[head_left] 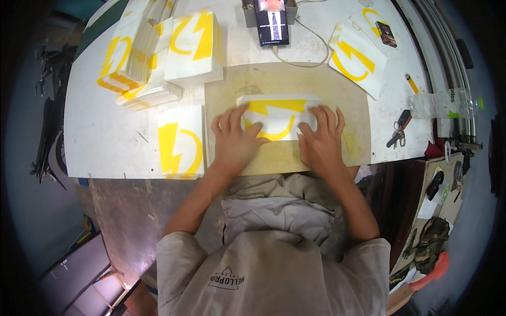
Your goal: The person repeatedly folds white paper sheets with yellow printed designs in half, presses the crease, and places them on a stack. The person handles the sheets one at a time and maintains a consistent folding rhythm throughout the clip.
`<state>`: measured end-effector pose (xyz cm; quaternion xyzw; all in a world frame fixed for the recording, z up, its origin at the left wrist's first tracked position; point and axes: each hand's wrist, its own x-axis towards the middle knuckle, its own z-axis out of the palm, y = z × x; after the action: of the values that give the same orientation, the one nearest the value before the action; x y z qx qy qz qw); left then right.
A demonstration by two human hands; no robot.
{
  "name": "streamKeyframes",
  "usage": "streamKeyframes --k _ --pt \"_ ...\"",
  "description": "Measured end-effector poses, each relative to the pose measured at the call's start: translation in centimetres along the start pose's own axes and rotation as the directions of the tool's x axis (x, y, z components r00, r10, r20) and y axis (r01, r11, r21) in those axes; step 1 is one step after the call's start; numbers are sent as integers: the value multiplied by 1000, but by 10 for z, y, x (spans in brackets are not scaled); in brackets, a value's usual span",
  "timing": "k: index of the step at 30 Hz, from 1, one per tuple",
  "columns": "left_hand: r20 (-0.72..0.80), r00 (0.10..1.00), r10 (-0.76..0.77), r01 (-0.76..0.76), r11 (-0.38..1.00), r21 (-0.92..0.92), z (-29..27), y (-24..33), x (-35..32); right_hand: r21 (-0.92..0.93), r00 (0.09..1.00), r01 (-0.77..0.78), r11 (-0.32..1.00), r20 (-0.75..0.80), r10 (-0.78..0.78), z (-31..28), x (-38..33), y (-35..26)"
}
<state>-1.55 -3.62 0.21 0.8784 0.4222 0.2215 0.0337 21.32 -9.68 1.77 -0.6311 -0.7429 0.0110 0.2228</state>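
Both hands, left hand [233,141] and right hand [319,141], press flat with fingers spread on the white paper bag [278,117] at frame centre, on the tan board [287,84]. Its long axis runs left-right; its yellow emblem [274,108] faces up.

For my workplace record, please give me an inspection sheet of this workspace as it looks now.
Surface: white table with a tan board on it.
Job's things: white sheet with yellow print lying flat on the board.
Clutter: stacks of printed sheets, single sheet, more sheets, phone, keys, plastic bottle.
Hands: left hand and right hand pressed flat on the sheet, fingers spread.
Cables: one white cable from the phone.
Surroundings: cluttered side bench at right, concrete floor.
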Motion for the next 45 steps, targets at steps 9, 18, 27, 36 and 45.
streamKeyframes --k 9,18,27,36,45 --pt "469 869 159 -96 983 -155 -12 -28 59 43 946 127 991 297 -134 1 58 26" --pt "459 865 201 -188 979 -75 5 -40 31 -28 969 59 998 243 -51 13 39 29" --pt "541 823 171 -134 985 -107 0 -41 34 57 971 56 997 230 -68 53 30 -5" --pt "504 851 147 -106 988 -109 0 -35 29 -92 976 -159 983 138 170 14 2 50" --pt "431 902 14 19 997 -71 5 1 -7 207 647 -708 675 -193 738 -11 -130 74"
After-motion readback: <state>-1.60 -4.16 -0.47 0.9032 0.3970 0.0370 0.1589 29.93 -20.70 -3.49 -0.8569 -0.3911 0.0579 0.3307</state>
